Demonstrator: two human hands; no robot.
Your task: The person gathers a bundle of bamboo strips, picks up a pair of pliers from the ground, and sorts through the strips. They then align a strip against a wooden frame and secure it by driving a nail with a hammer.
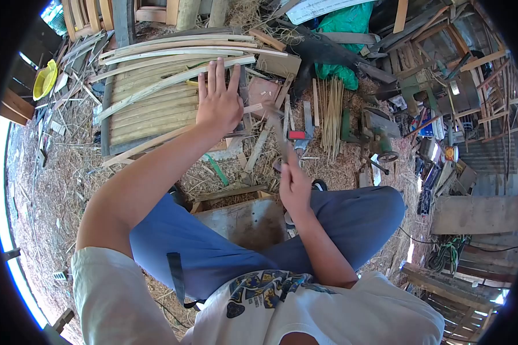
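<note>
Straw-strewn ground (52,172) carries a stack of curved wooden slats (155,98); the left hand (218,103) reaches over their end, fingers spread, gripping nothing; the right hand (293,184) is clenched round a long blade (279,129), near the knees.

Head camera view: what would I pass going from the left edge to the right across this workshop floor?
Yellow bowl → left hand flat on curved slats → right hand gripping a tool → bundle of thin sticks → green machine → wooden board.
</note>
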